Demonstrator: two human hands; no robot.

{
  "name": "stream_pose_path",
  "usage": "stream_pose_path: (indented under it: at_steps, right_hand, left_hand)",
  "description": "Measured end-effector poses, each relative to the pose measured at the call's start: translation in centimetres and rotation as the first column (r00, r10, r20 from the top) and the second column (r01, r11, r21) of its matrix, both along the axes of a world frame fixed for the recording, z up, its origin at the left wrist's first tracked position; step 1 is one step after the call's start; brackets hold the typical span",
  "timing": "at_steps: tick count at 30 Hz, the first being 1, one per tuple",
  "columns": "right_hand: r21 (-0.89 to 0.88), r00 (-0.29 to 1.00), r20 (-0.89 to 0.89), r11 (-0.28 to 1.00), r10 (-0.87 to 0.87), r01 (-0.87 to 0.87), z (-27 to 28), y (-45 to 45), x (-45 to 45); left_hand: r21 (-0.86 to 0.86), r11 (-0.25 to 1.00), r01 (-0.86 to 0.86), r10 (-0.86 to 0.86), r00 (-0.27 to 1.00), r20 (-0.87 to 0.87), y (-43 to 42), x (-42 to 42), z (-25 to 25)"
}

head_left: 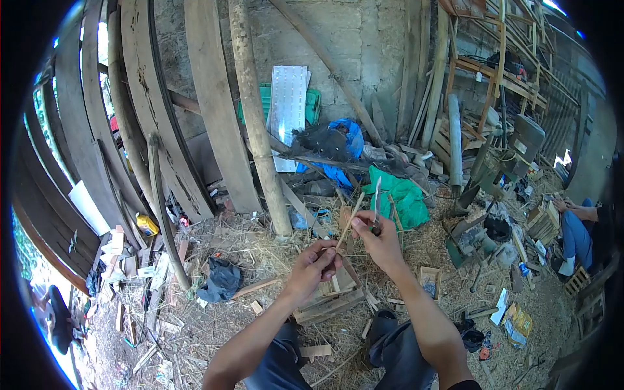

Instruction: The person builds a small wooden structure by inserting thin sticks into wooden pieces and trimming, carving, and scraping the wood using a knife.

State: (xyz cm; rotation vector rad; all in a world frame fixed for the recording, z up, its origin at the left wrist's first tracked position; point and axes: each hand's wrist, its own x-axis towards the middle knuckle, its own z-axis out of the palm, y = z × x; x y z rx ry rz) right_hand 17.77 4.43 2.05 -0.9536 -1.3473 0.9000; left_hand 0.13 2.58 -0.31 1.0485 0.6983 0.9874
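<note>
A thin, pale wooden stick [348, 224] slants upward from my left hand [314, 268], whose fingers are closed on its lower end. My right hand [380, 242] is closed round the handle of a knife [377, 196], with the blade pointing up. The right thumb is close to the stick; whether it touches it I cannot tell. Below my hands, between my knees, is a small wooden crate [329, 305], partly hidden by my left hand.
Straw and wood scraps litter the ground. A dark cloth or bag [221, 279] lies left, a green plastic sheet [406, 200] ahead. A wooden pole [252, 117] leans by the boards. A small wooden box [429, 281] sits right; farther right sits another person [575, 234].
</note>
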Motion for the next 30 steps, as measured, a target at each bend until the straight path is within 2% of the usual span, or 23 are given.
stream_pose_path:
  at_steps: [2, 4, 5, 7, 10, 20, 22, 23, 25, 26, 28, 30]
  right_hand:
    - [0.013, 1.0, 0.009, 1.0, -0.005, 0.005, 0.0, 0.0, -0.1]
    - [-0.007, 0.999, 0.022, 1.0, -0.03, 0.031, 0.2, -0.2, -0.2]
    - [-0.007, 0.999, 0.023, 1.0, -0.028, 0.028, 0.2, -0.1, -0.2]
    - [-0.036, 0.993, 0.106, 0.998, -0.048, 0.052, 0.1, -0.1, -0.1]
    - [0.039, 0.991, 0.131, 0.999, -0.034, 0.029, -0.7, 0.3, -0.1]
    - [0.05, 0.992, 0.123, 0.999, 0.008, -0.015, -1.3, 0.2, -0.6]
    - [0.044, 0.924, 0.378, 0.998, -0.056, 0.042, -1.5, 0.2, -0.5]
    - [0.044, 0.924, 0.377, 0.998, -0.056, 0.043, -1.6, 0.1, -0.3]
    - [0.264, 0.688, 0.689, 0.963, -0.229, 0.056, -2.0, 0.0, -0.2]
    - [0.264, 0.689, 0.688, 0.963, -0.229, 0.056, -2.1, -0.1, -0.3]
    - [0.105, 0.608, 0.782, 0.991, -0.135, 0.084, -2.1, -0.1, -0.7]
    - [0.116, 0.599, 0.786, 0.988, -0.152, 0.098, -2.2, 0.0, -0.9]
  left_hand:
    - [-0.018, 1.0, -0.009, 0.009, 1.0, -0.006, -0.2, 0.2, 0.2]
    - [0.092, 0.995, -0.03, 0.033, 0.999, -0.028, -0.2, 0.3, 0.1]
    - [0.091, 0.995, -0.033, 0.035, 0.999, -0.027, -0.1, 0.2, -0.1]
    - [0.122, 0.992, 0.036, -0.032, 0.999, -0.035, 0.0, -0.1, -0.4]
    - [0.052, 0.998, 0.039, -0.038, 0.999, -0.03, -0.1, -0.1, -0.2]
    - [-0.003, 0.993, 0.12, -0.12, 0.99, 0.068, -0.1, -0.3, 0.1]
    - [-0.003, 0.999, 0.038, -0.038, 0.997, 0.07, -0.1, -0.2, 0.1]
    - [-0.003, 0.999, 0.039, -0.038, 0.997, 0.07, -0.1, -0.2, 0.2]
    - [-0.012, 1.0, 0.006, -0.005, 0.995, 0.103, -0.2, -0.3, 0.3]
    - [-0.012, 1.0, 0.006, -0.005, 0.995, 0.102, -0.1, -0.4, 0.2]
    - [-0.001, 0.998, 0.058, -0.058, 0.991, 0.121, 0.1, -0.4, -0.1]
    - [0.002, 0.997, 0.078, -0.077, 0.988, 0.13, 0.2, -0.5, -0.2]
